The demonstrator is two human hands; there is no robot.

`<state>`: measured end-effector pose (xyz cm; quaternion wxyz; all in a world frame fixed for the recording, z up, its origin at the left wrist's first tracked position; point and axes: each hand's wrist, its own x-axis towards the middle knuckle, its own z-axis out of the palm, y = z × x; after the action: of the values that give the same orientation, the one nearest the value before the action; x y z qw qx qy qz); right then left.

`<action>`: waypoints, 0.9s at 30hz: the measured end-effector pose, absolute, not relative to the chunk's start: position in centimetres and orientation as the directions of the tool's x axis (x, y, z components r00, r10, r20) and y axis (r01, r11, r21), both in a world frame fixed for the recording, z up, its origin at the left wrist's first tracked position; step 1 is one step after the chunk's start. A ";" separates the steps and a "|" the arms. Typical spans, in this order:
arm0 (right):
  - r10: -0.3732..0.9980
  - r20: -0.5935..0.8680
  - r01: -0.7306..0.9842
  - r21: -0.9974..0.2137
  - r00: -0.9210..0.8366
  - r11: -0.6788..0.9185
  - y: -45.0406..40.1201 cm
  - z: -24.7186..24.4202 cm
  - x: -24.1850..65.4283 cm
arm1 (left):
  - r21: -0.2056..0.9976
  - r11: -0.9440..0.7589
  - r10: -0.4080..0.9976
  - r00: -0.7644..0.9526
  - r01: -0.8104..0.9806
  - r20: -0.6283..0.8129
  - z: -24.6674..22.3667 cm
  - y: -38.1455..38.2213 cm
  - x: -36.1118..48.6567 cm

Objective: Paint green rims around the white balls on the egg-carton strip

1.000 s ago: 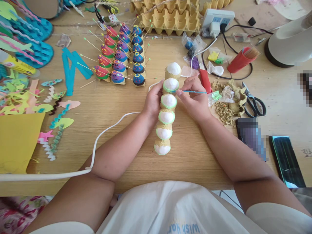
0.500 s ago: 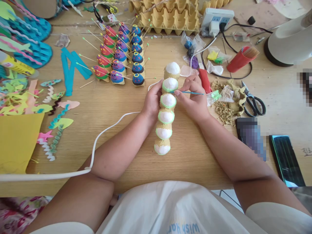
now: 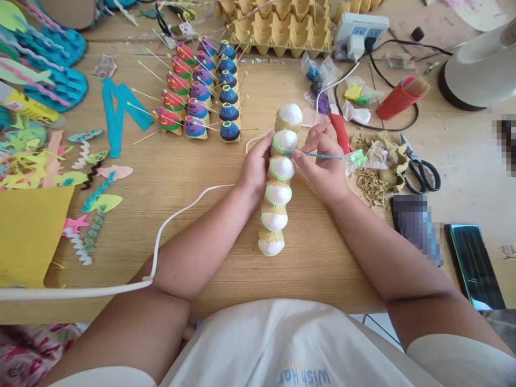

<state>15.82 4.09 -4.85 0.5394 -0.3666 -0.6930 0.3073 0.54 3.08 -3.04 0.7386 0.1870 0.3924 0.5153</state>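
We held the egg-carton strip (image 3: 271, 235) over the middle of the tabletop (image 3: 217, 252), its long axis running away from the body and its cups facing up; whether its underside met the wood could not be told. The left hand (image 3: 255, 166) was partly closed along the left edge near the far end, its thumb side against the strip and its other fingers largely hidden. The right hand (image 3: 322, 156) was closed in a pinch, thumb and forefinger gripping a thin blue tool (image 3: 327, 156), the remaining fingers curled. The tool's tip stood at the near lower edge of the second white cap (image 3: 286, 138) from the far end, where green edging (image 3: 282, 178) bordered the white. Green showed on five caps; the farthest cap (image 3: 290, 113) showed none. For a clean result, we judged that the left hand needed to steady the strip close to the working point, without squeezing the pulp. The tool was best laid low and drawn along the seam in short, light strokes, seating the green without denting the white. An even border was the standard to match, and excess pressure, in our judgement, risked smearing or lifting the edging.
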 end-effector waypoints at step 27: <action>0.811 0.559 0.234 -0.776 -0.173 0.585 4.4 -5.0 16.1 | 0.699 0.327 0.939 0.136 -0.636 -0.316 -3.4 3.0 0.9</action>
<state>16.12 4.37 -4.95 0.5295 -0.3650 -0.7157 0.2724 0.92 2.99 -3.41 0.7256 0.2044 0.3704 0.5428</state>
